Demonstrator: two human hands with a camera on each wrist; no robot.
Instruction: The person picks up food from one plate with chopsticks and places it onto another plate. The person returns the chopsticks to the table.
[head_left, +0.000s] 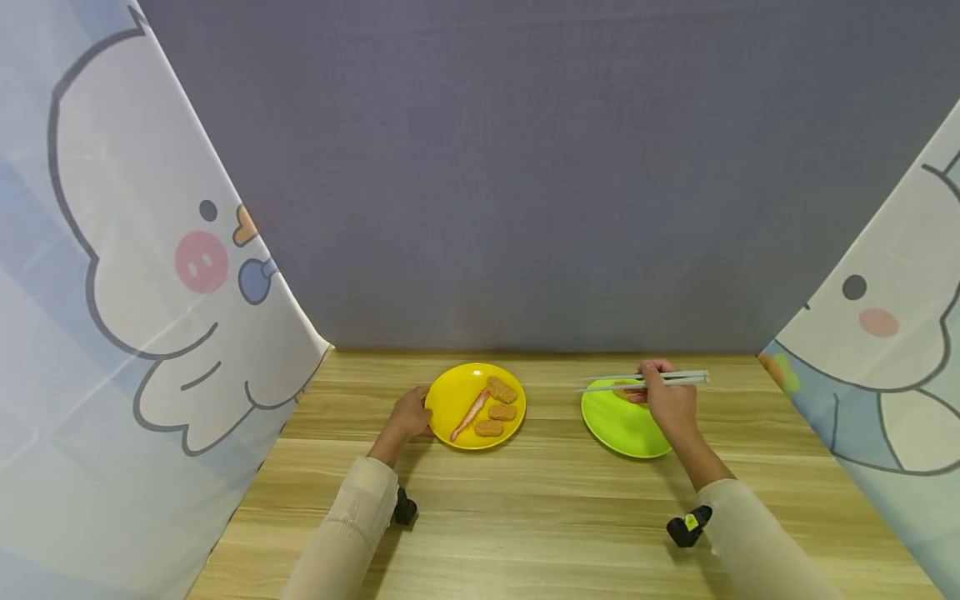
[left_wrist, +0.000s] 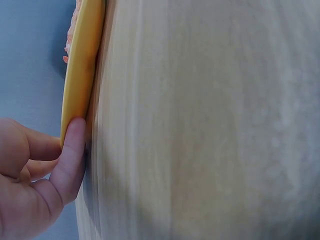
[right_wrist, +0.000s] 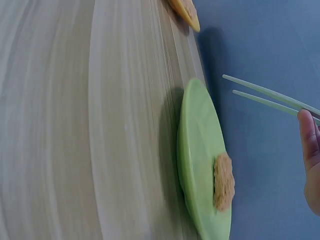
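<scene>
**Left hand (head_left: 411, 410) gripping a yellow plate (head_left: 452, 393), right hand (head_left: 670, 407) holding chopsticks (head_left: 688, 377) above a green plate (head_left: 617, 427)**

A person wearing pale sleeves (head_left: 351, 515) is working at a wood-grain table (head_left: 525, 517), seen from above. The two plates are sitting side by side near the table's far edge, well apart, yellow on the left and green on the right.

The left hand is pinching the left rim of the yellow plate between its digits. On that plate, a pink-and-white shrimp (head_left: 470, 416) is lying at a slant, and three brown nuggets (head_left: 502, 412) are forming a rough column along its right side.

The right hand is grasping the pair of pale chopsticks, its fingers curling around them. Their tips are pointing left and standing apart, hovering above the far side of the green plate. Beneath them, a crumbly brown piece of food (right_wrist: 223, 181) is resting on the green plate; the hand and chopsticks are partly covering it in the head view.

A small black device (head_left: 405, 507) is hanging at each wrist. Behind the table a plain grey screen (head_left: 525, 167) is rising, and cloth panels (head_left: 150, 250) showing white cartoon animals are flanking it.
</scene>
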